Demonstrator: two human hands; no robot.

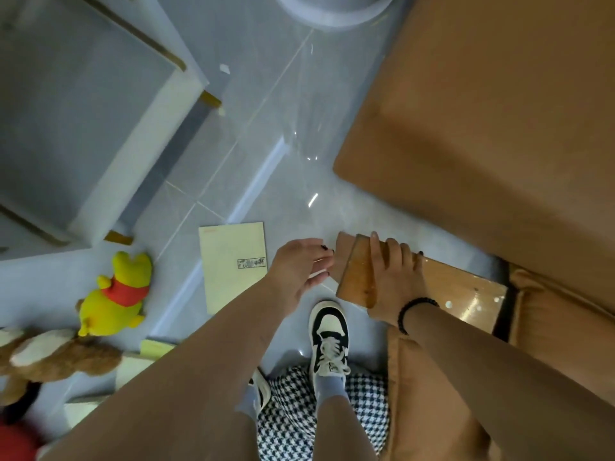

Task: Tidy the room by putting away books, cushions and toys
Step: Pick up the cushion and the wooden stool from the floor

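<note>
Now, far left of the fingers: a brown plush toy (56,357) is lying on the floor (266,128).
Yellow bear toy (116,294): lying on the floor, left of both hands.
Cream book (233,264): lying flat on the floor, just left of the left hand.
Left hand (296,271): hovering released, fingers (319,261) stretching towards the brown book's edge.
Brown book (356,274): standing tilted between the hands.
Right hand (392,274): its fingers are grasping the brown book over the top.
Right of the fingers: a brown sofa (482,111) is filling the view.
</note>
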